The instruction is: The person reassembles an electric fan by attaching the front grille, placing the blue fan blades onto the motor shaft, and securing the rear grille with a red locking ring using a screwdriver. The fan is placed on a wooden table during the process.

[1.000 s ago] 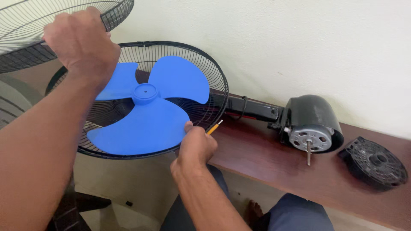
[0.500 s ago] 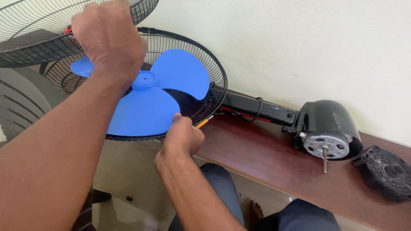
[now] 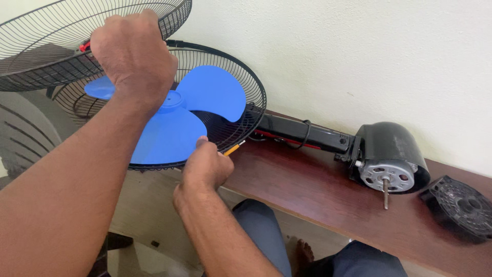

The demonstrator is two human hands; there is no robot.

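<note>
Gripping the rim of the upper wire grille (image 3: 46, 46) with the left hand (image 3: 134, 56), fingers curled closed over the black wires near a small red clip (image 3: 84, 47). Pinching the near edge of the lower black fan guard (image 3: 241, 110) with the right hand (image 3: 206, 165), closed tight, and also holding a slim yellow tool (image 3: 233, 149), possibly a pencil or a small screwdriver; too little showing to tell. Lying inside the lower guard, the blue fan blade (image 3: 169, 131), three-lobed, its hub partly hidden under the left wrist. Overhanging the end of the brown wooden shelf (image 3: 318, 190), the guard itself, with only its right side near the wood. Resting further along the shelf: the black stand tube (image 3: 302, 133), the fan motor (image 3: 390, 159) with its bare shaft pointing forward, and a round black vented cover (image 3: 458, 205) at the far right. Doing this well probably meaning keeping the lower guard level so the blade stays put, steadying both rims before shifting either, keeping fingertips off the blade edge, and keeping the yellow tool's tip clear of the wires.
</note>
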